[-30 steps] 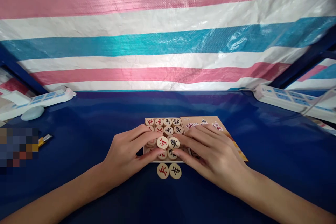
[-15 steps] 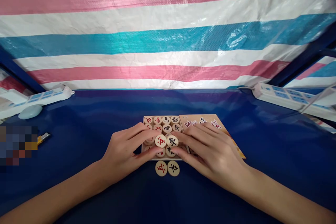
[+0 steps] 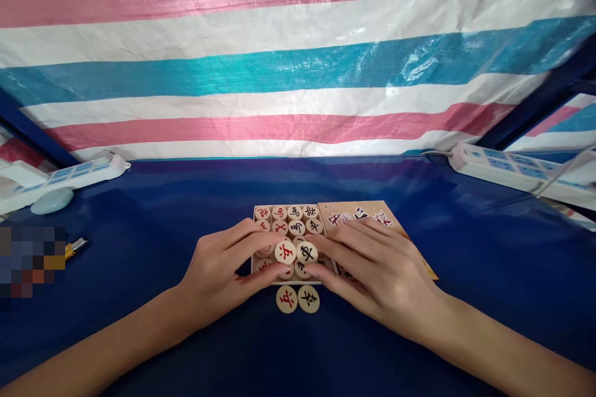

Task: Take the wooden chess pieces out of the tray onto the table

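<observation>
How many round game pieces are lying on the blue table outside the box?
2. A red-marked piece and, to its right, a black-marked piece, just outside the near edge of the box. The left hand or right hand might hide more.

A person's left hand (image 3: 216, 263) and right hand (image 3: 379, 267) face each other, thumbs (image 3: 267, 274) and forefingers (image 3: 261, 241) set in a pinch, bare forearms (image 3: 130, 329) slanting inward.
</observation>
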Tool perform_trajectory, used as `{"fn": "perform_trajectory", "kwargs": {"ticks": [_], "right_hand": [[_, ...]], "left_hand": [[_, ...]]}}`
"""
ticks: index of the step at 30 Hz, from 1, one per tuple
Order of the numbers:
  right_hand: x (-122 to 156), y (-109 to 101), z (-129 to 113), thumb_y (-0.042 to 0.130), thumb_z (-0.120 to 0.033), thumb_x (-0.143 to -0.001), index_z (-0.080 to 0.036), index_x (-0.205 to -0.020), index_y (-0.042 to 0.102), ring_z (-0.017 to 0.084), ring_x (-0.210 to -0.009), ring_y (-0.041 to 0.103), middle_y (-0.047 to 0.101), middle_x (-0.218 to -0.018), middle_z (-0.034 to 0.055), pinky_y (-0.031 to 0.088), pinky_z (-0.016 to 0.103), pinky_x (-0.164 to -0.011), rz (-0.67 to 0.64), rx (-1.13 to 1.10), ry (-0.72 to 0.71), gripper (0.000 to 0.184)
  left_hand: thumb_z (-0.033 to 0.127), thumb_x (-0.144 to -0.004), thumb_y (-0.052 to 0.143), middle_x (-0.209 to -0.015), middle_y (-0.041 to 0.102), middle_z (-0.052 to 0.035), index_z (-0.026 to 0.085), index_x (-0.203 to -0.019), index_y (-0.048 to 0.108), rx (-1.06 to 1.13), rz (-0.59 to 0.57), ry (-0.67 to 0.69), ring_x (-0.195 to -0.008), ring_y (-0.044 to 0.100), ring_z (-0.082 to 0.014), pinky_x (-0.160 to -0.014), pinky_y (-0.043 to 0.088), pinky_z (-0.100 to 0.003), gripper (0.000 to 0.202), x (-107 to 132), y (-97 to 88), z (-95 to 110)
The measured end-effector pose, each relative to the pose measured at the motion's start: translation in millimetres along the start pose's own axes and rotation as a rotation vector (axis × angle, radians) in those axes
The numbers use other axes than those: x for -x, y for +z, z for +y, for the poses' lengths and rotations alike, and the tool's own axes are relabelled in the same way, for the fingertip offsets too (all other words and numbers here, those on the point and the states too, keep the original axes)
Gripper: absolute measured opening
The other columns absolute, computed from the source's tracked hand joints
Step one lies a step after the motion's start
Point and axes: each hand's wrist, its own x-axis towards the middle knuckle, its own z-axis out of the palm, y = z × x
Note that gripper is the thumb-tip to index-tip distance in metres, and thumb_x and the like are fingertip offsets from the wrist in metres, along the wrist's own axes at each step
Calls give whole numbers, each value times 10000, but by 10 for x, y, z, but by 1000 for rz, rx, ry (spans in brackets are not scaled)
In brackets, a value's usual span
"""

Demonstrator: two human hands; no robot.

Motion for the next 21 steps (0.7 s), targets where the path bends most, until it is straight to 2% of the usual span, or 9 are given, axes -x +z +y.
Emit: {"fn": "perform_trajectory", "kwargs": {"ticks": [9,21], "right_hand": [[20,-16,-20,700,-263,-900,-132,-1113,651,178,-840,644,676,-886,51,458,338,-781,44,-22,-23,255],[20,-14,-19,702,-273,-890,-127,-1086,666,174,-783,642,661,-822,39,476,339,-746,38,-13,-44,247]], "left_hand": [[246,-832,765,-918,672,-13,184,-1098,665,71,-14,30,-712,580,-83,-641,500,-199,291,-13,-17,-18],[276,-827,772,-934,680,-11,201,-1078,669,65,-15,14,-716,604,-86,-636,519,-199,281,9,-10,-30]]}}
